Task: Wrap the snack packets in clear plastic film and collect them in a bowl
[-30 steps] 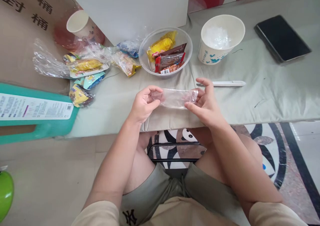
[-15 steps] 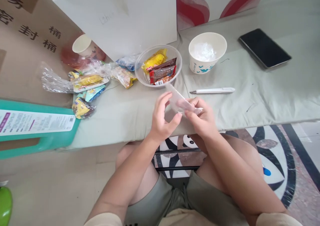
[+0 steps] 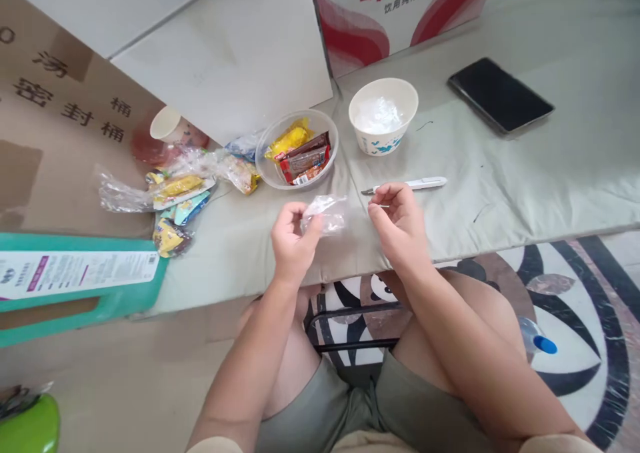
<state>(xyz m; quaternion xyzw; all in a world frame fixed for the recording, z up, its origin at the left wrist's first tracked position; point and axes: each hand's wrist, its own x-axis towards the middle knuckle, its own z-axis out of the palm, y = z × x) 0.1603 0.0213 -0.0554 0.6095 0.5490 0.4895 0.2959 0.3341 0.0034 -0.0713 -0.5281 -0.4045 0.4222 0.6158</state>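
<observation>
My left hand (image 3: 294, 243) is closed on a small clear plastic bag (image 3: 327, 216), thumb in front, just above the cloth near its front edge. To the right, my right hand (image 3: 401, 229) is curled in a pinch, apart from the bag. A tiny pale sliver shows at its fingertips, too small to name. Just behind the right hand lies a white craft knife (image 3: 425, 183), its tip pointing left. A clear plastic bowl (image 3: 263, 171) beyond the left hand holds several wrapped snacks (image 3: 307, 159). Behind the knife, a paper bowl (image 3: 383, 144) contains crumpled clear plastic (image 3: 379, 114).
A black phone (image 3: 500, 95) lies at the right. Several packaged snacks (image 3: 180, 186) are heaped at the left, near a paper cup (image 3: 167, 125). White boxes (image 3: 235, 59) and a cardboard box (image 3: 30, 133) stand behind. A green-framed container (image 3: 130, 294) sits front left.
My hands have moved apart. The clear bag was held by my right hand with the left beside it; now the left holds it alone. The view has shifted slightly.
</observation>
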